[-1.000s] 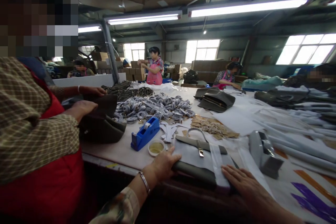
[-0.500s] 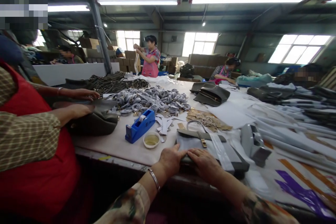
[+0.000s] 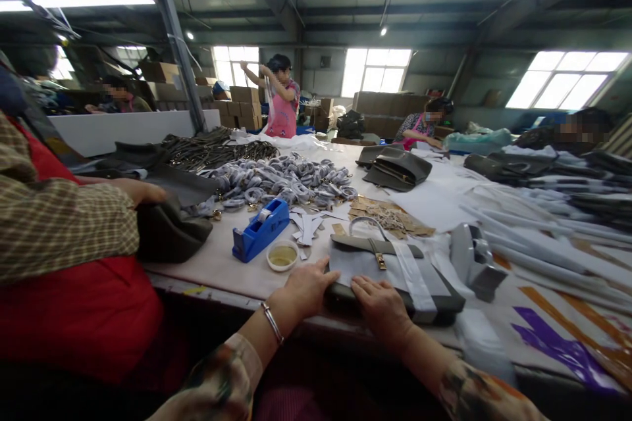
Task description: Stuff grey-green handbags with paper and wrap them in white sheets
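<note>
We have the dark bag (image 3: 363, 248) along the near edge of the worktop (image 3: 222, 273), paper and 1 pale strip (image 3: 413, 276) across it. Our left hand (image 3: 307, 286) touches its left end, our right hand (image 3: 382, 310) its front; each grip is wide, fingers laid loosely. Left of it, we see 1 round dish (image 3: 283, 255) beside the blue tape dispenser (image 3: 261, 230).

Relative to blue tape dispenser (image 3: 269, 231): left, co-worker (image 3: 69, 316) cut off by picture edge, co-worker's hand (image 3: 148, 193) blurred; right, wrapped bag's (image 3: 351, 262) near side partly hidden by left hand (image 3: 307, 286) and right hand (image 3: 384, 312); beyond, ring pile's (image 3: 281, 177) metal fittings too small to tell.
</note>
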The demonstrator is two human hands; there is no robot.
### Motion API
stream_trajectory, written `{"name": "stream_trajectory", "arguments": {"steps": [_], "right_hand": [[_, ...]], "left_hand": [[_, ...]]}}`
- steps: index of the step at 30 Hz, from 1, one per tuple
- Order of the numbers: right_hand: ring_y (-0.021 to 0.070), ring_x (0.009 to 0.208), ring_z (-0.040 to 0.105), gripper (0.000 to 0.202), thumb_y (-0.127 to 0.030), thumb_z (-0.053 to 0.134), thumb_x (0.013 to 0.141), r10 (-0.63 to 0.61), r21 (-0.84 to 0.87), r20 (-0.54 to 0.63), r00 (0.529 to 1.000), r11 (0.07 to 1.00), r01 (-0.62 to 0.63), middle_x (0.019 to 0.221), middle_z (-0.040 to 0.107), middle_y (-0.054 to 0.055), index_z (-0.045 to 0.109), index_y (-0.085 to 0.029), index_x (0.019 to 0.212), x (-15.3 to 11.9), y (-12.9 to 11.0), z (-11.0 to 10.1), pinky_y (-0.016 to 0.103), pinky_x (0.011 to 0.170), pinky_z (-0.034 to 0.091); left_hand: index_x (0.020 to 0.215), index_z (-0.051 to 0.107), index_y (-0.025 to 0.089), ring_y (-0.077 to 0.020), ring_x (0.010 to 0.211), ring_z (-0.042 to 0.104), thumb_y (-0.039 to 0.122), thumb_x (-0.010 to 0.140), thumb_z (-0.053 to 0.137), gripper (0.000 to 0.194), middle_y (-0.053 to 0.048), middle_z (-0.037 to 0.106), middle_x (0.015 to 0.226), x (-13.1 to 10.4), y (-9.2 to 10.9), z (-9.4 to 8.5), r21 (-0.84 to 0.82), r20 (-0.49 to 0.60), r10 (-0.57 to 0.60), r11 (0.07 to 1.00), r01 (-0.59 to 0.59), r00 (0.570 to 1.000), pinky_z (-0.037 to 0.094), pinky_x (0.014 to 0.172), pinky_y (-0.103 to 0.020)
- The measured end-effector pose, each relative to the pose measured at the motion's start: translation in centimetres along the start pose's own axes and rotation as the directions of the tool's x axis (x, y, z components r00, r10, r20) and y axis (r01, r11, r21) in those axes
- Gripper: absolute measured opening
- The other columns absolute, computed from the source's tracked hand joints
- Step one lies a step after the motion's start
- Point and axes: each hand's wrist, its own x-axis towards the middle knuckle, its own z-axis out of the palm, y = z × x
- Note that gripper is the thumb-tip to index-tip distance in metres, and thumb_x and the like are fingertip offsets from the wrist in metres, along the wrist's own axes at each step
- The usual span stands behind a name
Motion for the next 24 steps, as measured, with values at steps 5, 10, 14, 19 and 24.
{"name": "stream_trajectory", "arguments": {"steps": [5,10,14,19,24], "right_hand": [[0.0282,0.120,0.068,0.038,-0.008,0.050,0.095,-0.019,-0.023,-0.045,0.999,1.000,0.018,0.133,0.070,0.014,0.071,-0.015,0.125,-0.3,-0.3,0.3,0.037,0.093,0.048],[0.0296,0.125,0.064,0.038,-0.011,0.050,0.096,-0.047,-0.034,-0.115,0.992,0.998,0.043,0.136,0.068,0.014,0.069,-0.013,0.129,-1.0,-0.6,0.7,0.040,0.100,0.046],[0.0309,0.130,0.060,0.046,-0.013,0.052,0.092,-0.070,-0.026,-0.100,0.993,0.997,0.068,0.142,0.064,0.016,0.064,-0.010,0.135,-1.4,-0.7,0.5,0.043,0.108,0.043],[0.0331,0.136,0.055,0.059,-0.012,0.050,0.083,-0.025,0.023,0.021,0.999,0.999,0.025,0.148,0.057,0.019,0.059,-0.007,0.141,-1.5,-1.0,-0.7,0.048,0.113,0.041],[0.0355,0.144,0.045,0.075,-0.014,0.051,0.075,-0.066,0.071,0.110,0.992,0.996,0.058,0.156,0.048,0.020,0.050,-0.004,0.149,-1.8,-0.7,-1.8,0.052,0.118,0.036]], "left_hand": [[0.146,0.052,0.026,-0.0359,0.152,0.034,0.030,0.083,0.078,0.068,-0.013,0.044,0.160,-0.5,0.5,2.7,0.049,-0.154,0.242,0.970,-0.237,0.958,0.030,0.124,-0.059],[0.147,0.050,0.017,-0.0288,0.142,0.050,0.037,0.093,0.067,0.060,-0.015,0.056,0.150,0.0,-0.1,7.2,0.064,-0.271,0.317,0.948,-0.312,0.909,0.041,0.121,-0.048],[0.143,0.053,0.011,-0.0297,0.136,0.056,0.028,0.101,0.051,0.046,-0.018,0.057,0.147,0.1,-0.2,7.2,0.189,-0.250,0.392,0.917,-0.352,0.885,0.048,0.114,-0.050],[0.144,0.050,0.007,-0.0323,0.135,0.056,0.024,0.102,0.042,0.045,-0.022,0.055,0.149,0.4,0.9,5.4,0.303,-0.145,0.409,0.885,-0.353,0.901,0.052,0.107,-0.052],[0.140,0.051,0.006,-0.0346,0.130,0.060,0.023,0.103,0.038,0.043,-0.024,0.058,0.143,1.1,1.7,5.1,0.311,-0.097,0.385,0.888,-0.340,0.918,0.057,0.099,-0.054]]}}
